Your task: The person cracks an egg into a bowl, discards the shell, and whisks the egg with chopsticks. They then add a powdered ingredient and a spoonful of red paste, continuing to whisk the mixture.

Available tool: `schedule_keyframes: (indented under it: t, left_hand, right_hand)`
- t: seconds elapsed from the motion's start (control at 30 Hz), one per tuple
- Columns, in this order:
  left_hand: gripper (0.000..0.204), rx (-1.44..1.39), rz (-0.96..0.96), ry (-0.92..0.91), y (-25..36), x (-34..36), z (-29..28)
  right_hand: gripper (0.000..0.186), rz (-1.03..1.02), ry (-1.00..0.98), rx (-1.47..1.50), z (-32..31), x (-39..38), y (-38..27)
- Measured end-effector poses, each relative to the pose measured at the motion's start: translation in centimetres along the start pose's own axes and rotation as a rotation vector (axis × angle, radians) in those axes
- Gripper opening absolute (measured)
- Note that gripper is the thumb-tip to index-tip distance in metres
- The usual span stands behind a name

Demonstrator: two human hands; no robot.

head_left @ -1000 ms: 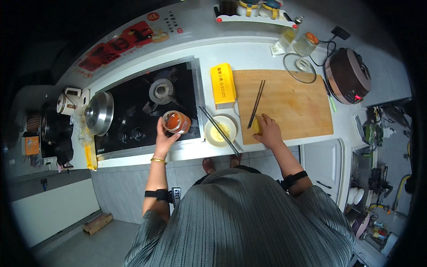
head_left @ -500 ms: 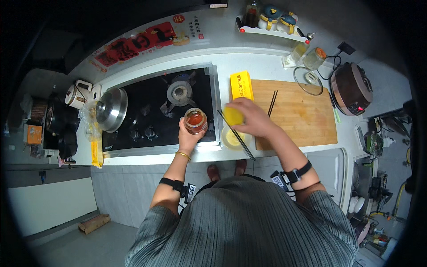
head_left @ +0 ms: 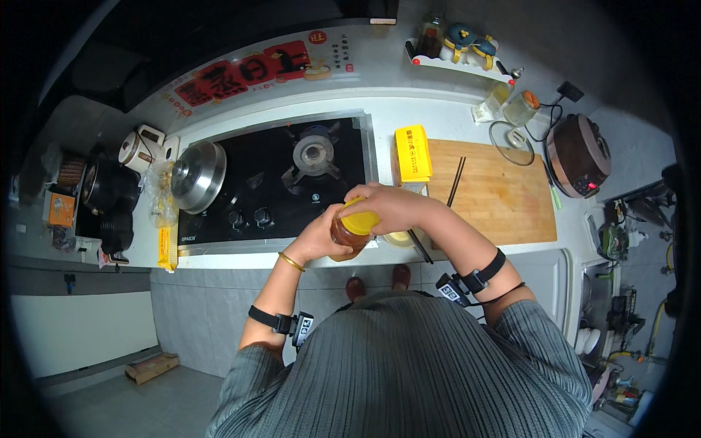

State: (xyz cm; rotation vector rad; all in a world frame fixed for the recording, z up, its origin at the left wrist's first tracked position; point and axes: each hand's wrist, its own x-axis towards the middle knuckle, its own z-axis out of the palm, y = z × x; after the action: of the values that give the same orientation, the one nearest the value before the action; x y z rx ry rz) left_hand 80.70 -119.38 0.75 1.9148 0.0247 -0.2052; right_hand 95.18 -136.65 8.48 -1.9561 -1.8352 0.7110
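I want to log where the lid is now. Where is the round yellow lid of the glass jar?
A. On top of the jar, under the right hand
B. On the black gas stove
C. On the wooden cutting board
A: the right hand presses the round yellow lid onto the glass jar, which the left hand holds over the counter edge.

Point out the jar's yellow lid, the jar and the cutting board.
yellow lid [head_left: 363, 220], head view, on its exposed top.
jar [head_left: 345, 238], head view, on its glass side.
cutting board [head_left: 496, 197], head view, on bare wood.

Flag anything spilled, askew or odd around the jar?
Nothing stands out. The left hand holds the jar upright while the right hand covers its yellow lid. No spill shows on the counter. Chopsticks lie on the cutting board.
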Motion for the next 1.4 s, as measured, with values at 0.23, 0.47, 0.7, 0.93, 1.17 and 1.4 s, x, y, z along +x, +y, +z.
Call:
schedule_keyframes:
  t: [0.23, 0.47, 0.7, 0.93, 1.17, 1.4]
  left_hand:
    - [0.085, 0.082, -0.02, -0.012, 0.4, -0.1, 0.0]
    - [0.085, 0.279, 0.011, -0.072, 1.2, 0.5, -0.7]
    - [0.083, 0.26, 0.018, -0.037, 2.4, 0.7, -1.0]
    - [0.086, 0.294, -0.001, -0.039, 3.7, 1.0, -1.4]
    - [0.082, 0.348, 0.038, -0.038, 4.0, 1.3, -1.2]
    - [0.08, 0.423, -0.012, 0.05, 4.9, 1.1, 0.2]
  right_hand:
    - [0.061, 0.394, 0.13, -0.036, 1.2, 0.6, -1.3]
    - [0.074, 0.444, -0.003, 0.039, 1.1, -0.6, -0.9]
    - [0.084, 0.542, -0.065, 0.088, 0.7, -0.3, -0.7]
    - [0.083, 0.417, 0.053, 0.088, 0.6, -1.2, -0.4]
    - [0.075, 0.254, 0.198, 0.172, 1.3, -2.3, 0.8]
    - [0.073, 0.346, 0.303, 0.179, 2.2, -2.6, 0.2]
